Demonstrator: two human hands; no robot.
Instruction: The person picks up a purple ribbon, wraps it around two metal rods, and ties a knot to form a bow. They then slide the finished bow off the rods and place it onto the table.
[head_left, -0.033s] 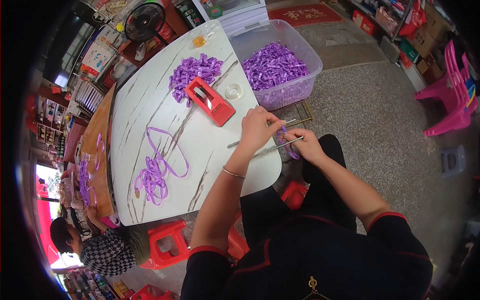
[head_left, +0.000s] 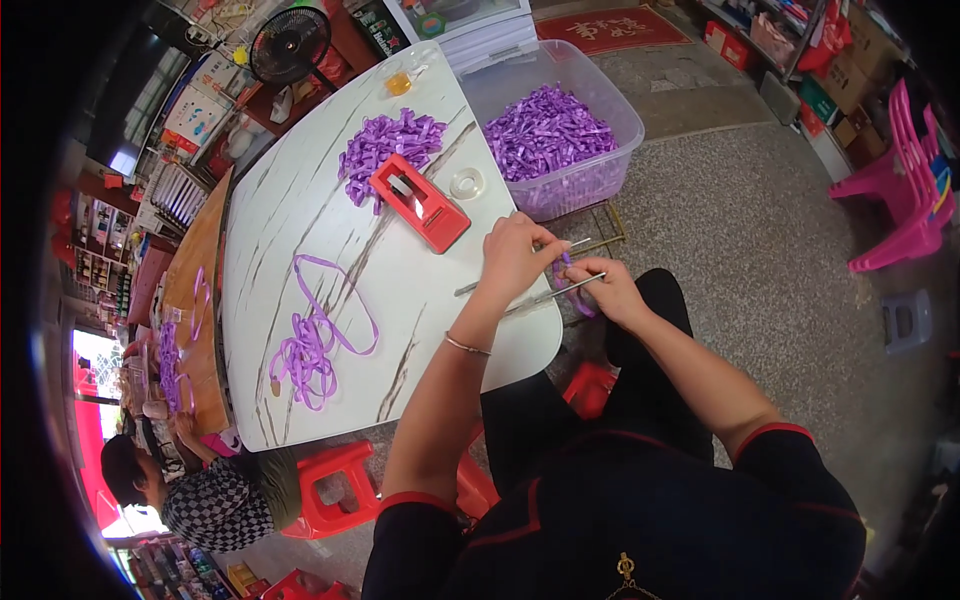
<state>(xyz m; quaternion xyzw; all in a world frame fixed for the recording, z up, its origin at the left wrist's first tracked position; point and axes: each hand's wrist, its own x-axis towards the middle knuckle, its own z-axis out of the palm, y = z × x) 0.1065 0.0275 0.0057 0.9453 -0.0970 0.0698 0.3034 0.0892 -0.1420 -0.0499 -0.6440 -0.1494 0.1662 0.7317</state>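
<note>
Just off the right edge of the white marbled table (head_left: 420, 300), my left hand (head_left: 515, 252) is closed, thumb and fingertips pinching a narrow purple ribbon (head_left: 566, 262). My right hand (head_left: 612, 292) is closed on the same ribbon from the other side, its fingers against a thin metal rod (head_left: 560, 292). A second thin rod passes under my left hand, mostly covered by it. Part of the ribbon hangs below the fingers. How it runs around the rods is too small to tell.
On the table are a red tape dispenser (head_left: 420, 203), a tape roll (head_left: 467, 183), a heap of purple ribbon pieces (head_left: 385, 145) and loose ribbon (head_left: 310, 360). A clear bin (head_left: 625, 150) of purple pieces stands beyond my hands. Another person (head_left: 215, 505) sits at left near red stools (head_left: 335, 490).
The hanging part of the ribbon below my right hand has shifted slightly upward. Both hands stay in nearly the same place.
</note>
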